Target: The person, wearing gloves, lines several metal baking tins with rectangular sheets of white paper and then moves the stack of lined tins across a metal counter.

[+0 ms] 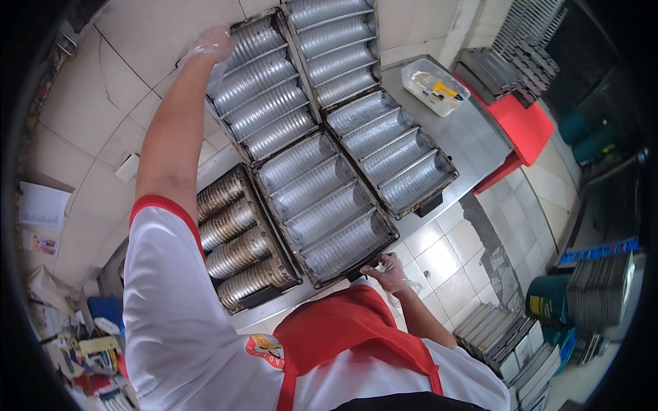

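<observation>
Metal loaf pans with ribbed, half-round channels cover a steel table (478, 128). My left hand (213, 43), in a clear plastic glove, is at the upper left corner of the far left pan (267, 82); its fingers are partly hidden and blurred. My right hand (389, 272), also gloved, has bent fingers beside the near end of the middle pan (324, 205); whether it touches the pan is unclear. Two more pans, one at the far side (334, 46) and one at the right (393, 151), show their channels upward. A browned pan (241, 236) lies underside up at the left.
A plastic tub (436, 87) with a pale substance and a yellow-handled brush (446, 90) stands on the table's right part. Beyond it, a red stand (527, 131) bears stacked pans (493, 72). More stacked pans (504, 339) and a green bucket (547, 298) are at the lower right.
</observation>
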Demonstrator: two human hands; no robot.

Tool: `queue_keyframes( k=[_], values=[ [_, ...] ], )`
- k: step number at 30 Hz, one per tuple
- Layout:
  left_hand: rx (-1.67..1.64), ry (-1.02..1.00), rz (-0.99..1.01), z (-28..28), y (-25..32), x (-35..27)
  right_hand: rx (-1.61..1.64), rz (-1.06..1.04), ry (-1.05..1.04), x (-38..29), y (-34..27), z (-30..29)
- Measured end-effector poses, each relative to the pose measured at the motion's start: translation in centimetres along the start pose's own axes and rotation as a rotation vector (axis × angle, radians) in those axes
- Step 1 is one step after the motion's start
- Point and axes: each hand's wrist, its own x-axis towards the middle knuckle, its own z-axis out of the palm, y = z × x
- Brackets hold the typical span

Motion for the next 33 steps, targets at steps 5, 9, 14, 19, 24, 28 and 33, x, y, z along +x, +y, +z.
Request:
queue_keyframes(
  k=[5,9,14,19,24,28,33],
  values=[
    [0.054,0.253,0.201,-2.6,1.9,-6.4,0.772,0.151,-0.274,-0.3,0.1,-1.3],
    [-0.279,0.168,0.534,-7.9,8.4,-22.2,0.931,0.473,-0.357,0.3,-1.7,-2.4],
    [-0.451,-0.282,0.671,-0.5,18.1,-38.7,1.114,0.541,-0.326,-0.2,-2.8,-2.6],
    [-0.550,-0.307,0.700,11.9,21.3,-48.1,1.173,0.386,-0.255,-1.1,-3.2,-2.5],
    [-0.963,-0.423,0.589,16.0,19.2,-48.6,1.386,0.568,-0.240,-2.8,-7.5,-3.0],
    [-1.303,-0.705,0.418,16.2,18.5,-47.0,1.128,0.371,-0.349,-2.3,-13.4,-1.8],
    [-1.179,-0.649,0.495,13.5,17.0,-39.1,0.953,0.472,-0.269,-1.4,-7.6,-4.4]
  ],
)
